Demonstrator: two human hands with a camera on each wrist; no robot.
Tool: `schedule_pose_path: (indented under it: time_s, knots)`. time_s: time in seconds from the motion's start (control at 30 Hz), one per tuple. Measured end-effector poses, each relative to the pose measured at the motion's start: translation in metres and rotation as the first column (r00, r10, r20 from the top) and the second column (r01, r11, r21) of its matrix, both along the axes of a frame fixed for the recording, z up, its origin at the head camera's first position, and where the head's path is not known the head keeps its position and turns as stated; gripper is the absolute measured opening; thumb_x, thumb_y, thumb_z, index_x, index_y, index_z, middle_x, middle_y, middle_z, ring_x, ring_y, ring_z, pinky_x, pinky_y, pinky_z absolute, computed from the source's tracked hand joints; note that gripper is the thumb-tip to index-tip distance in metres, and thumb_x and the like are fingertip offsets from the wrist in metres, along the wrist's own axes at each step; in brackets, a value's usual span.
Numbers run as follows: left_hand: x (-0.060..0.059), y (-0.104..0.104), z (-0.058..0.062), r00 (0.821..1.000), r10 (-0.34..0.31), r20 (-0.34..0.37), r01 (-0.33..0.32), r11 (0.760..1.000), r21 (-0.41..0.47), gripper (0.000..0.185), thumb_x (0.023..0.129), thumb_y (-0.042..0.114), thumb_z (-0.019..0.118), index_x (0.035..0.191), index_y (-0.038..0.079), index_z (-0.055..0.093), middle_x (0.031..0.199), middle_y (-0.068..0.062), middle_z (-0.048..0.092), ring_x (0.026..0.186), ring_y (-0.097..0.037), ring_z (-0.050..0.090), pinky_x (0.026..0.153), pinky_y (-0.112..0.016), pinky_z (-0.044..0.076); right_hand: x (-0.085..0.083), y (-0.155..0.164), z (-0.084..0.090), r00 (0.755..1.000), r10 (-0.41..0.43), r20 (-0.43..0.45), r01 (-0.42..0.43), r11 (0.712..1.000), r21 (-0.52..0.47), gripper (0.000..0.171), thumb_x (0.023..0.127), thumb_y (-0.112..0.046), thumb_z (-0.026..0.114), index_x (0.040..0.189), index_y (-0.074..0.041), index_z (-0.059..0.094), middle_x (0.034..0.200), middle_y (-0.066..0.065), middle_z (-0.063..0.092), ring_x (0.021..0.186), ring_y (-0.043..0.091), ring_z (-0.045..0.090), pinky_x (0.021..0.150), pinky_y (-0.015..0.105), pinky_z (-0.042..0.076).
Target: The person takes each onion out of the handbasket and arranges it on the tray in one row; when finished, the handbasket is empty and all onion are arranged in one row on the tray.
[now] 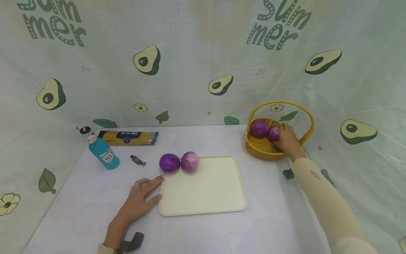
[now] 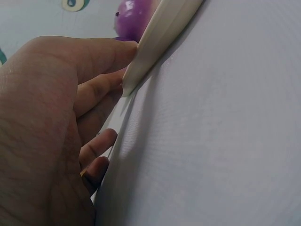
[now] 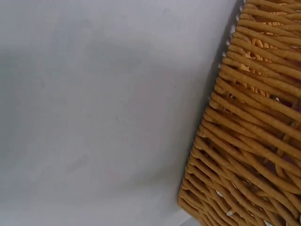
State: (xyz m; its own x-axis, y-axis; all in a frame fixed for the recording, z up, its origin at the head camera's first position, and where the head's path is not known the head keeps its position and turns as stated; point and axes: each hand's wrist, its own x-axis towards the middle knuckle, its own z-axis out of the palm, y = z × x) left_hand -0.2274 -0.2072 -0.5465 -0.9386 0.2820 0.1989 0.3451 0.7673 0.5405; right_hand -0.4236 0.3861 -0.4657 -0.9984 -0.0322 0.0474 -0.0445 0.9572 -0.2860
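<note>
At the tray's (image 1: 206, 190) 2 o'clock, right hand (image 1: 288, 140) is gripping one onion (image 1: 272, 134) in the basket (image 1: 260, 152) beside another onion (image 1: 259, 128), left hand (image 1: 139, 200) is touching the 9 o'clock edge, fingers straight, two more onions (image 1: 169, 163) (image 1: 190, 162) sitting at 11, likely half done.

Right fingers (image 1: 282, 131) partly hide 1 purple onion (image 1: 273, 134); basket (image 3: 249, 122) cut off by right wrist view's edge.

Left hand (image 2: 51, 103): thumb touching edge of pale tray (image 2: 162, 35). Shiny purple ball (image 2: 133, 21) beyond, partly hidden. White tabletop (image 2: 221, 122) alongside.
</note>
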Motion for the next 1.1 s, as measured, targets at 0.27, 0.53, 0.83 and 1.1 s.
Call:
schedule_pose_path:
  time_s: [0.27, 0.53, 0.83, 1.1]
  knots:
    - [-0.001, 0.001, 0.004, 1.0, 0.0, 0.016, 0.0, 1.0, 0.003, 0.059, 0.096, 0.047, 0.064, 0.15, 0.031, 0.048, 0.153, 0.011, 0.046, 0.131, -0.029, 0.036, 0.102, -0.061, 0.025, 0.004, 0.0, 0.009, 0.998, -0.047, -0.03, 0.046, 0.998, -0.037, 0.084, 0.085, -0.004, 0.074, 0.147, 0.018, 0.02, 0.147, 0.04, 0.02, 0.135, 0.056, 0.022, 0.112, 0.065, 0.023]
    - [0.0, 0.001, 0.004, 1.0, -0.006, 0.013, 0.005, 1.0, 0.007, 0.059, 0.096, 0.047, 0.064, 0.15, 0.029, 0.049, 0.152, 0.011, 0.047, 0.13, -0.03, 0.037, 0.102, -0.06, 0.027, 0.015, -0.001, 0.015, 0.999, -0.03, -0.037, 0.028, 0.997, -0.069, 0.088, 0.085, -0.007, 0.076, 0.149, 0.015, 0.019, 0.149, 0.04, 0.018, 0.136, 0.057, 0.02, 0.111, 0.066, 0.023]
    - [0.001, 0.001, 0.004, 1.0, -0.007, 0.008, 0.007, 1.0, 0.02, 0.059, 0.096, 0.046, 0.064, 0.15, 0.03, 0.048, 0.151, 0.011, 0.047, 0.13, -0.03, 0.037, 0.102, -0.06, 0.026, 0.029, -0.009, 0.021, 0.999, -0.04, -0.035, 0.037, 0.995, -0.096, 0.089, 0.088, -0.011, 0.075, 0.152, 0.012, 0.018, 0.151, 0.038, 0.019, 0.137, 0.056, 0.021, 0.11, 0.067, 0.024]
    - [0.004, 0.001, 0.005, 1.0, 0.005, 0.011, -0.005, 1.0, 0.007, 0.059, 0.096, 0.046, 0.064, 0.15, 0.03, 0.048, 0.15, 0.01, 0.049, 0.13, -0.031, 0.037, 0.103, -0.061, 0.026, 0.04, -0.015, 0.025, 0.998, -0.016, -0.066, 0.008, 0.993, -0.117, 0.088, 0.087, -0.015, 0.076, 0.152, 0.011, 0.022, 0.152, 0.037, 0.02, 0.137, 0.056, 0.022, 0.109, 0.068, 0.025]
